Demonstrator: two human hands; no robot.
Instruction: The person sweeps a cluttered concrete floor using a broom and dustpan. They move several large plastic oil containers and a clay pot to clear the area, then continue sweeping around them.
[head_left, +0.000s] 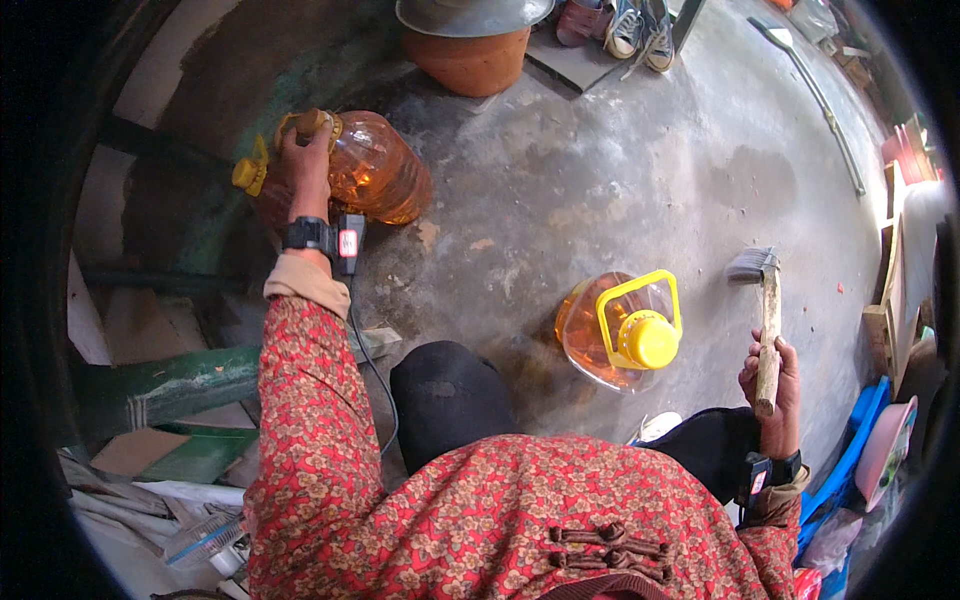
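Observation:
My left hand grips the top of a clear plastic oil jug by its capped neck; amber liquid shows inside. Partly behind my wrist is another jug with a yellow cap and handle, its body largely hidden. In my right hand is the wooden handle of a brush, its grey bristles pointing left above the floor. Between my hands, before my knees, a third jug with a yellow handle and yellow cap stands on the concrete floor, holding amber liquid.
A terracotta pot with a metal basin on top stands at the far side, near canvas shoes. A long-handled tool lies upper right. Boards and scraps crowd the left; a pink basin is at right.

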